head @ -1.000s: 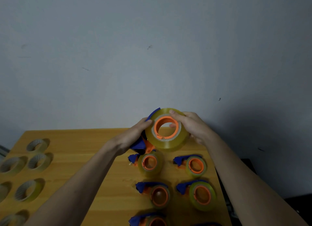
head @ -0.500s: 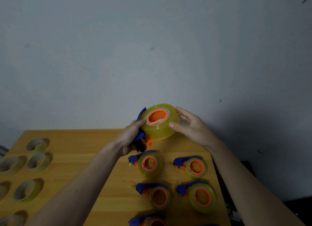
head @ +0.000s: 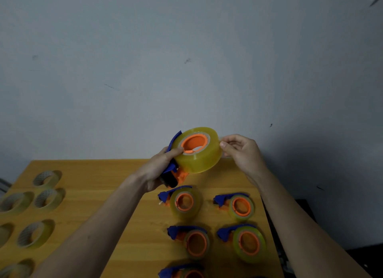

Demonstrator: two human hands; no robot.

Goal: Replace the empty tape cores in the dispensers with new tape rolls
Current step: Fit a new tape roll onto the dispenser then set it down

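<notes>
The left hand (head: 157,172) grips the blue and orange dispenser (head: 173,173) by its handle, fingers curled round it, thumb laid along the side of the tape roll (head: 199,153) mounted on it. The right hand (head: 242,153) has its thumb and fingers pinched together at the roll's far edge — on what looks like the loose tape end, though this is too small to tell for sure. Roll and dispenser are held up above the far edge of the wooden table (head: 103,184), tilted so the orange hub (head: 193,142) faces up.

Below, on the right part of the table, lie more loaded dispensers — one (head: 183,202) just under the left hand, another (head: 238,205) beside it, two more (head: 193,241) (head: 246,241) nearer, and a fifth (head: 184,272) cut off by the bottom edge. Well apart, on the left, lie loose rings (head: 47,178) (head: 48,198) (head: 34,234), cores or thin rolls.
</notes>
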